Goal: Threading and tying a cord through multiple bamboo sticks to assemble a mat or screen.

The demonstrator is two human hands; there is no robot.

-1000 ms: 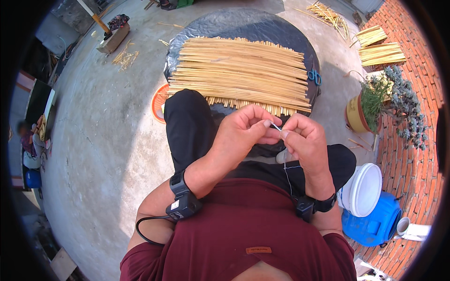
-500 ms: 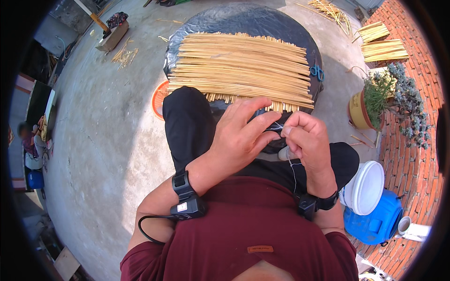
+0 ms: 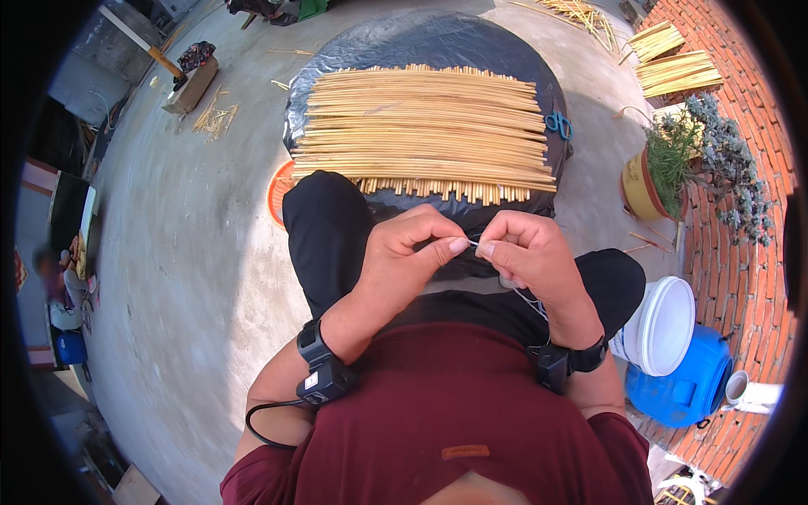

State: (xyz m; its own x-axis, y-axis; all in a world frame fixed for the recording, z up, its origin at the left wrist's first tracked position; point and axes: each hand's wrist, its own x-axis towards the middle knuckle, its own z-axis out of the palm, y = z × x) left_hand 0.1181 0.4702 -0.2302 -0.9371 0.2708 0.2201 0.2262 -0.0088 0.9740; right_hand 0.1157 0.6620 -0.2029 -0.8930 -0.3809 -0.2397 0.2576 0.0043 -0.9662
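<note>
Between my hands, just above my lap, runs a thin white string [image 3: 473, 243]. My left hand [image 3: 407, 248] pinches it between thumb and forefinger. My right hand [image 3: 528, 252] grips the same string close by, fingers curled, and loose strands hang below it toward the wrist. Just beyond my hands lies a mat of straw-coloured stalks [image 3: 425, 126], laid side by side on a round table [image 3: 421, 38] covered in black plastic. The near stalk ends jut out under the upper layer. Blue-handled scissors [image 3: 559, 125] rest on the table's right side.
An orange basket [image 3: 279, 194] sits left of my knee. To the right stand a potted plant [image 3: 645, 187], a white bucket [image 3: 665, 326] and a blue barrel [image 3: 683, 379] beside a brick strip. Stalk bundles [image 3: 678, 74] lie at the far right. A blurred person [image 3: 55, 282] is far left.
My left hand has gone from spread fingers to a pinch on the string. Both hands have come lower, nearer my lap, and the view has shifted slightly.
</note>
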